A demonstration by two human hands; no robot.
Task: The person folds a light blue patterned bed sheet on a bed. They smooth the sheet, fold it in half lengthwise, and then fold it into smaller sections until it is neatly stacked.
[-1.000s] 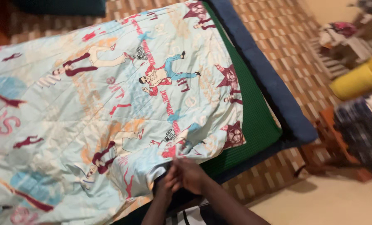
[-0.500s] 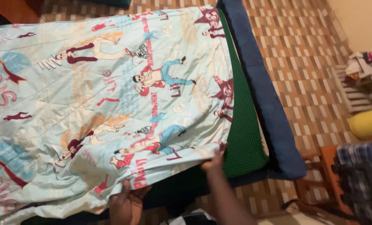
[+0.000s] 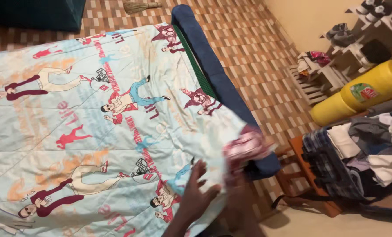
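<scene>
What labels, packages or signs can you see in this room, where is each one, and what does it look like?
Label: on the side of the yellow jerrycan lying at the right by the wall; rounded patch, green with red and white.
Printed bedsheet: spread over the bed, near the left hand; pale blue with red, orange and white cartoon figures and lettering.
No screens or signs in view.

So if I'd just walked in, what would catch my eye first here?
Most likely the pale blue bedsheet printed with cartoon figures in red and maroon, spread over most of the view on a dark blue mattress. At its near corner the left hand lies flat on the sheet, while the blurred right hand lifts the corner. At far right, a bright yellow jerrycan lies by a heap of clothes.
</scene>
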